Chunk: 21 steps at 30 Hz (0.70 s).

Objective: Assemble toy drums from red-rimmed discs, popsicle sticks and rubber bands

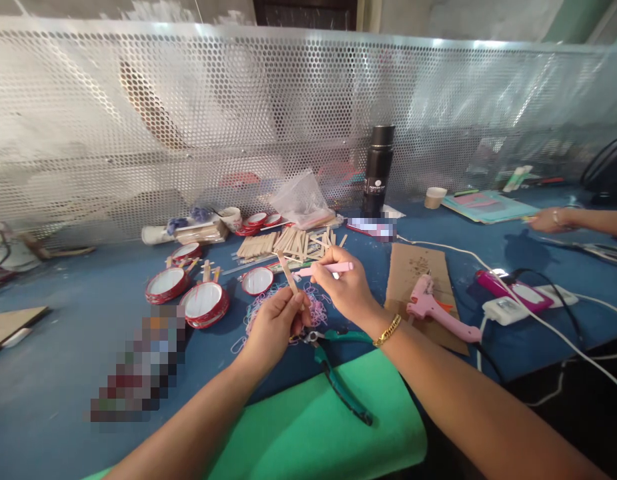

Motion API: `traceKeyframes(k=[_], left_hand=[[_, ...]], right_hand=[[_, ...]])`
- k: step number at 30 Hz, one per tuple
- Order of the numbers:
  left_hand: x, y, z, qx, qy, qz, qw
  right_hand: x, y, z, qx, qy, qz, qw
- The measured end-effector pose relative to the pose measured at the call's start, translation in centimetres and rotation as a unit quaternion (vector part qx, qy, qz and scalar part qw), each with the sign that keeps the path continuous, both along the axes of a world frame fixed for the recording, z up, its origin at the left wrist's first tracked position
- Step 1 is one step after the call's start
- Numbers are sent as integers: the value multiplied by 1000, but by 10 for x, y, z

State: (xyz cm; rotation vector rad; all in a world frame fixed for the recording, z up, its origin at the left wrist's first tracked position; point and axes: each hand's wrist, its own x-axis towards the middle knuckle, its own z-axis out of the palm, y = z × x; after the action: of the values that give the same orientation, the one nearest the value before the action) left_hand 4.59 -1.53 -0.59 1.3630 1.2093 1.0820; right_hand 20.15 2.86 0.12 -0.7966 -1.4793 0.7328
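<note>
My left hand (277,320) is closed around a wooden craft stick (288,272), held upright and tilted a little to the left. My right hand (344,285) grips a pink pen-like tool (333,268) lying level, its left tip close to the stick. Both hands hover above a heap of small coloured rubber bands (315,307) on the blue table (88,347). Green-handled pliers (338,380) lie just under my hands, partly on a green sheet (328,433).
Red-rimmed round lids (204,303) and a pile of wooden sticks (283,243) lie behind my hands. A pink glue gun (433,310) rests on cardboard at the right, with a power strip (518,307) and cables. A black flask (378,170) stands before the perforated screen. Another person's hand (551,219) is at far right.
</note>
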Motion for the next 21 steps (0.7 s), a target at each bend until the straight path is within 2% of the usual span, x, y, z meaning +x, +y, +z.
traceKeyframes(k=[13, 21], left_hand=[[0, 0, -2, 3, 5, -11, 1000], [-1, 1, 0, -11, -7, 0, 1000]], right_hand=[[-2, -1, 1, 8, 1, 8, 1000], [1, 0, 0, -13, 12, -7, 1000]])
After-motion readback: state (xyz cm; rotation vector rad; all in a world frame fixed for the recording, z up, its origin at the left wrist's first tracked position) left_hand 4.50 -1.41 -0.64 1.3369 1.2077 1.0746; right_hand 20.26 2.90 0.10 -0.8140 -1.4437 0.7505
